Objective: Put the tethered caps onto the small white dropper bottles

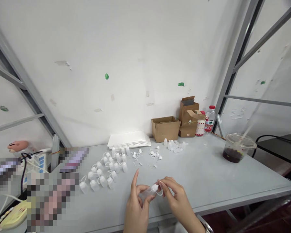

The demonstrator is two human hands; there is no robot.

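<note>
A small translucent bottle (147,192) with a white cap is held over the front of the grey table. My left hand (138,204) grips its body between thumb and fingers, with the index finger raised. The fingertips of my right hand (173,193) are closed at the white cap (155,187), from which a thin loop strap hangs. Several capped bottles (102,181) stand in loose rows on the left. Behind my hands lie several loose white caps with straps (156,154). Several uncapped bottles (171,145) lie in a pile near the cardboard box.
White sheets (128,139) and a cardboard box (165,130) are against the wall. Paper bags (188,124) and a red-capped bottle (210,119) stand at the back right. A plastic cup (235,150) with dark liquid is on the right. Cables and a power strip (40,163) are far left.
</note>
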